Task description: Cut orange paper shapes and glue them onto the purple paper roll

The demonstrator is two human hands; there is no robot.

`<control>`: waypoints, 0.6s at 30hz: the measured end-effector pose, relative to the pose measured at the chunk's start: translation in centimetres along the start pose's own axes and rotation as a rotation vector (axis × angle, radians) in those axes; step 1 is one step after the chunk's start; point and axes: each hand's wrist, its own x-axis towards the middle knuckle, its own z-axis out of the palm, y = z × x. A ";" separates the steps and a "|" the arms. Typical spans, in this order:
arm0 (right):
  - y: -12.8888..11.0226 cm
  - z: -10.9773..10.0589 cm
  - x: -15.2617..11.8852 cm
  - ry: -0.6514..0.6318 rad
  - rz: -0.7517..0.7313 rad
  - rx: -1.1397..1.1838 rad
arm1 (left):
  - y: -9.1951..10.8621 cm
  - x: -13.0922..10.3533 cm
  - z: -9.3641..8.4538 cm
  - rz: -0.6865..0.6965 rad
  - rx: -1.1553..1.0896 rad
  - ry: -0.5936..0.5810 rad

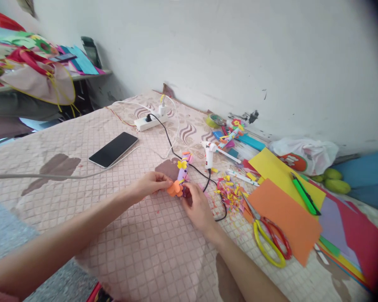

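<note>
A small purple paper tube lies in front of me, decorated with a yellow paper flower and coloured bits of paper. At its near end is an orange paper flower. My left hand pinches the flower's left edge between thumb and fingertips. From the other side, my right hand has its fingers curled and closed at the tube's near end; the exact contact is partly hidden. A white glue gun stands just beyond my right hand, its black cord running past the fingers.
Paper scraps, scissors, an orange sheet and a green cutter lie on the right. A phone and a power strip with cables are at left and back. Tape sits by the wall.
</note>
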 end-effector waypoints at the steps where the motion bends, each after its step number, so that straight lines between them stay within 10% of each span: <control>1: 0.0 0.0 0.0 0.002 0.001 0.001 | 0.1 0.1 0.1 0.002 0.016 -0.002; 18: -0.1 -0.1 0.0 -0.008 -0.017 -0.003 | -0.5 1.0 0.9 0.103 0.174 0.071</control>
